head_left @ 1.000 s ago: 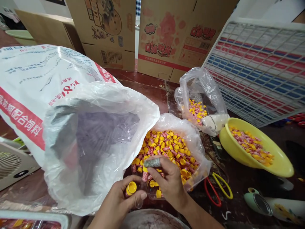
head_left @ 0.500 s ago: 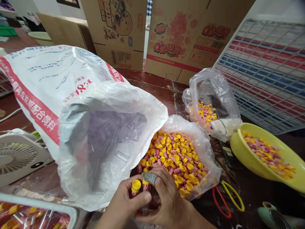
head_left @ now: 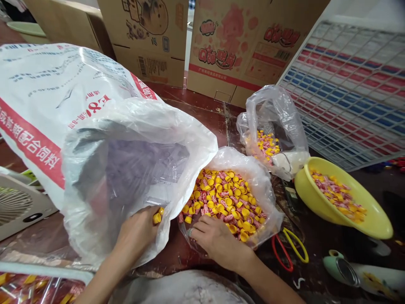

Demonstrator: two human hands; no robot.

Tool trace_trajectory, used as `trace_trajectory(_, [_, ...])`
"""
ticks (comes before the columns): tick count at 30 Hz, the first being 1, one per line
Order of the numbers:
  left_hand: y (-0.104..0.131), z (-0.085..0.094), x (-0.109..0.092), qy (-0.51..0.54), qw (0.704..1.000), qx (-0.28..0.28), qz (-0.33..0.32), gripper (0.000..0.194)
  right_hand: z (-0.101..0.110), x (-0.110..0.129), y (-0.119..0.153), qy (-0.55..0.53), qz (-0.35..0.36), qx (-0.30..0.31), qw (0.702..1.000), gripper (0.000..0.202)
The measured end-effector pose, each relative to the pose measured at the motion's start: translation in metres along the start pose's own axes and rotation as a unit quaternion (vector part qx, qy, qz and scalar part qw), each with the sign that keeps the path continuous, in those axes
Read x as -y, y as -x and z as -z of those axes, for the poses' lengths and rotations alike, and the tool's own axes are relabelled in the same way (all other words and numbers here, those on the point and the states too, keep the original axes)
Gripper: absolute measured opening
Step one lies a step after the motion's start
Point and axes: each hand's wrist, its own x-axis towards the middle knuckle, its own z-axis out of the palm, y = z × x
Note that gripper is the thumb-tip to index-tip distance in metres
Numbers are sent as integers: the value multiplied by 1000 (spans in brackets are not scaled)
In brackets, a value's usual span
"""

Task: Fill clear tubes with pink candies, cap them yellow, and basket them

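My left hand (head_left: pixel 139 230) reaches just inside the mouth of a large white woven sack (head_left: pixel 82 177), closed around small yellow-capped tubes (head_left: pixel 157 218); only their caps show. Clear plastic tubes (head_left: pixel 155 202) lie inside the sack near my fingertips. My right hand (head_left: pixel 218 240) is at the near left edge of a clear plastic bag (head_left: pixel 270 207) full of red-and-white pieces with yellow caps (head_left: pixel 228 198). Its fingers are bent and a little apart over the pieces, with a grey band on one finger. The thumb and fingertips are partly hidden.
Right of the bag are a yellow bowl (head_left: pixel 376 211) of similar pieces, red scissors-like loops (head_left: pixel 283 253) and a green bottle (head_left: pixel 341 270). Behind stand a second plastic bag (head_left: pixel 291 114), cardboard boxes (head_left: pixel 221 71) and a wire rack (head_left: pixel 348 93). A fan (head_left: pixel 22 202) and a filled tray (head_left: pixel 47 270) are at left.
My hands were together over the capped tubes in front of the bag. They have parted: the left went into the sack's mouth with the tubes, the right to the pile. The view has shifted slightly.
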Motion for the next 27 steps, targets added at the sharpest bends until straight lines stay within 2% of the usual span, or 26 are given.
trace_trajectory(3, [1,-3,4,29,1000,-9,-4,31,-5,1,-3,-23,3,-25,999,12])
trace_trajectory(5, [11,2,14,67,998,-12,-12,35,-2,-2,-3,-103,-31,-105,989,10])
trace_trajectory(7, [26,8,21,166,986,-16,-12,42,6,-4,-4,-223,-92,-208,948,6])
trace_trajectory(10, [51,13,13,372,928,1,6,46,22,4,-11,-401,-172,-310,845,10])
trace_trajectory(12, [63,13,-1,455,890,37,6,41,30,13,-17,-474,-188,-333,793,17])
trace_trajectory(13, [67,12,-8,476,877,57,0,38,33,17,-20,-493,-185,-336,781,19])
trace_trajectory(16, [70,8,-21,520,849,94,-8,38,40,24,-25,-497,-159,-331,786,19])
trace_trajectory(18, [70,4,-22,551,829,95,5,42,43,24,-25,-515,-168,-334,771,19])
trace_trajectory(20, [69,-2,-18,579,813,56,21,43,43,23,-22,-559,-204,-342,728,22])
trace_trajectory(22, [69,-8,-15,577,816,-25,15,41,40,22,-21,-621,-233,-326,674,26])
trace_trajectory(23, [69,-11,-14,563,823,-73,-9,35,37,23,-22,-656,-239,-309,646,28])
trace_trajectory(25, [69,-15,-15,512,839,-151,-110,21,32,26,-25,-730,-238,-262,585,31])
trace_trajectory(27, [68,-16,-15,438,843,-189,-247,26,28,31,-29,-790,-231,-212,526,34])
